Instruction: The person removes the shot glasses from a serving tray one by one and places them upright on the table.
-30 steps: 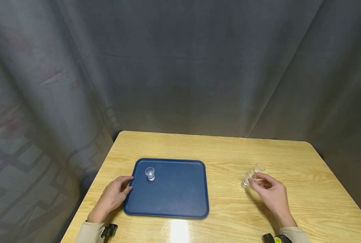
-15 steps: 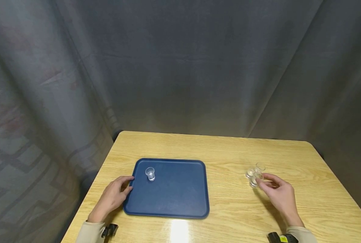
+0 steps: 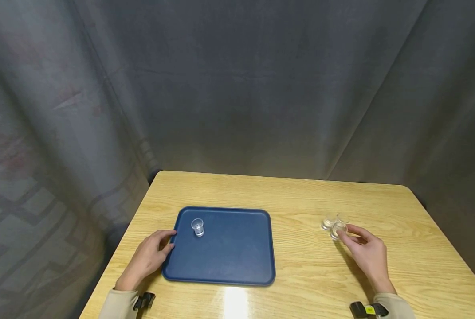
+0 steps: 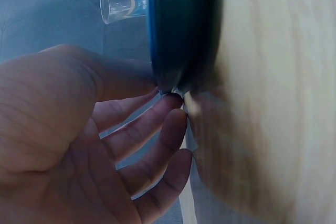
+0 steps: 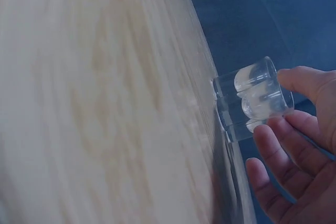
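Glasses (image 3: 335, 224) lower right huddle touching; your right hand (image 3: 366, 253), fingertips pinching one, could topple its neighbours.

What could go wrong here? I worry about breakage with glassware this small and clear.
1. The right hand touches a small glass with its fingertips only; two more glasses stand tight against it, so a nudge may topple them.
2. The cluster is hard to see against the pale table.
3. The left hand rests at the blue tray edge; a jolt could upset the glass on the tray.
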### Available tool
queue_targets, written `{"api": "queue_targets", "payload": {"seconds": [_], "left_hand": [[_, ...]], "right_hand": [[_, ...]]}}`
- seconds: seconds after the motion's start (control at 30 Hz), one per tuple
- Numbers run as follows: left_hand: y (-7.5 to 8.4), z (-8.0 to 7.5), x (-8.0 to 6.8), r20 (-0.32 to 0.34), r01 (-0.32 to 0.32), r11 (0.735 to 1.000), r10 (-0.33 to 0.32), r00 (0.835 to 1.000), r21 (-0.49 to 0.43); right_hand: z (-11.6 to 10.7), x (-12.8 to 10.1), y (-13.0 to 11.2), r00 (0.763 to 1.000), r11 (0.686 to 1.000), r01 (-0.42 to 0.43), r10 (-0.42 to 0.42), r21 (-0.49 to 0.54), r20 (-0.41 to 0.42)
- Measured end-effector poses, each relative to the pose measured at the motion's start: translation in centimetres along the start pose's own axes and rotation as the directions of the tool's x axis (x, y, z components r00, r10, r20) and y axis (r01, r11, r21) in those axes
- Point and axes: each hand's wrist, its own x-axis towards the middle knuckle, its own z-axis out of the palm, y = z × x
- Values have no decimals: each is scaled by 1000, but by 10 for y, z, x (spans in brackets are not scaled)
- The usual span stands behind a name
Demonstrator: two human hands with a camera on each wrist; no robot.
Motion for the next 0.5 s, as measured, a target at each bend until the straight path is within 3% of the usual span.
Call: {"api": "queue_targets", "payload": {"seconds": [0.5], "left_hand": [[2, -1, -1, -6, -2, 1000, 2, 1000, 3]], "right_hand": [[-1, 0, -3, 1000, 999, -22, 22, 33, -5]]}}
